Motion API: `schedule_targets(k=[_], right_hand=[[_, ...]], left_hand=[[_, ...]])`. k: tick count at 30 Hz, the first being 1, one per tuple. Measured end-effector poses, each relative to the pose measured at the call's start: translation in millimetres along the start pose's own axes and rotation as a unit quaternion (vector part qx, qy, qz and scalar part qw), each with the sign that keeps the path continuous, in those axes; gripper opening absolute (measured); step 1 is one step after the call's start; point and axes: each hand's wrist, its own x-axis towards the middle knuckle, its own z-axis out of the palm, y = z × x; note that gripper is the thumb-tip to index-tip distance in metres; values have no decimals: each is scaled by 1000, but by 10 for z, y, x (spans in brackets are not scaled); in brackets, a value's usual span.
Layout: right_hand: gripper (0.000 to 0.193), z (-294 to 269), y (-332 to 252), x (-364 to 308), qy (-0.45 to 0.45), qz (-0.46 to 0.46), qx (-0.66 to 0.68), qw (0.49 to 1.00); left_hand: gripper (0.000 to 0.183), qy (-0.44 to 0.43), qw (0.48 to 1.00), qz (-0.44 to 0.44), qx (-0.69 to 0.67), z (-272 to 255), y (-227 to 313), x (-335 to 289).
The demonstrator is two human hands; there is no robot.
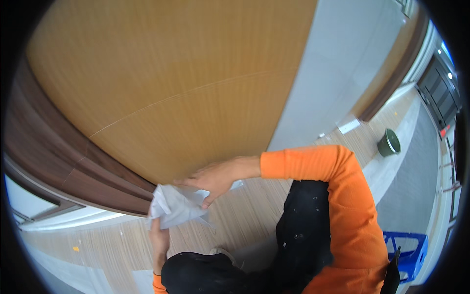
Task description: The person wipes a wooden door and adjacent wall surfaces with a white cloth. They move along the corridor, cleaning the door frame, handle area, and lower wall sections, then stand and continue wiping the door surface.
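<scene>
A crumpled, thin white cloth [177,206] is bunched low down by the corner where the wood-coloured door panel [196,88] meets the dark brown frame [88,157]. From below, my left hand [159,241] grips the cloth; its fingertips are hidden behind the folds. My right hand [218,177] reaches in from the right, its fingers stretched out towards the frame at the cloth's upper edge. The thumb is spread apart from them and points down beside the cloth. Slight blur covers the right fingertips.
Wood-look floor [254,210] runs under me, with my bent knees in black trousers [303,220] close by. A dark green bucket [389,143] stands to the right. At the lower right is a blue plastic stool [409,252]. A pale grey panel [338,63] adjoins the door.
</scene>
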Motion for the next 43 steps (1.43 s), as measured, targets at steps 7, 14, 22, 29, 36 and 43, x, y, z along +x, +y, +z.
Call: schedule_targets(k=[7,14,22,29,36,43], right_hand=[[70,69,32,-234,-9,-10,208,978],[78,41,153,-1314,49,228,315,920],[88,144,572,-2101,66,166,649,739],[66,54,691,-1784,160,147,727,651],[61,-16,-15,-2416,307,272,629,661],[42,211,-1575,-3944,596,422,636,249]], left_hand=[[46,-35,989,137,-42,-197,1232,661],[52,-171,927,259,213,127,1626,1091],[71,-477,801,246,264,1520,2788,1412],[69,-546,697,214,412,1986,3148,1458],[70,-637,607,236,412,2300,4403,790],[66,-736,561,216,311,2511,6308,72]])
